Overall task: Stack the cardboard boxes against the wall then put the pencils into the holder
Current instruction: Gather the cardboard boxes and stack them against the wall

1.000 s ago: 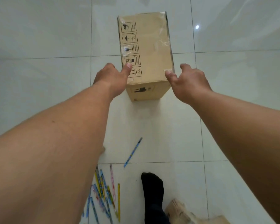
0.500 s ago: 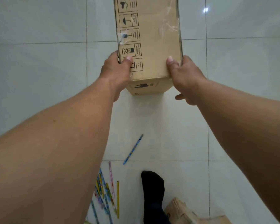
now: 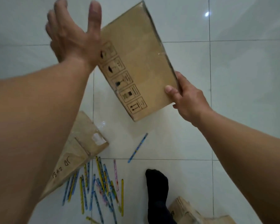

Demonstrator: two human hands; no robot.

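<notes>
A brown cardboard box (image 3: pixel 141 65) with printed handling symbols is off the floor and tilted, its long side running from upper right to lower left. My right hand (image 3: pixel 186 97) grips its near right corner, thumb on top. Beside the box's left edge my left hand (image 3: pixel 71 34) is raised with fingers spread and straight; the heel of the palm seems to touch the box. A second cardboard box (image 3: pixel 81 143) lies on the floor under my left forearm. Several coloured pencils (image 3: pixel 100 186) are scattered on the tiles, and one blue pencil (image 3: pixel 138 147) lies apart.
White glossy floor tiles (image 3: pixel 241 126) fill the view. My foot in a black sock (image 3: pixel 157 191) stands just right of the pencils. A third cardboard box (image 3: pixel 189 210) sits at the bottom right edge. No pencil holder or wall is in view.
The box has been lifted off the floor and turned to a slant. My left hand has let go and opened beside it, while my right hand keeps its grip.
</notes>
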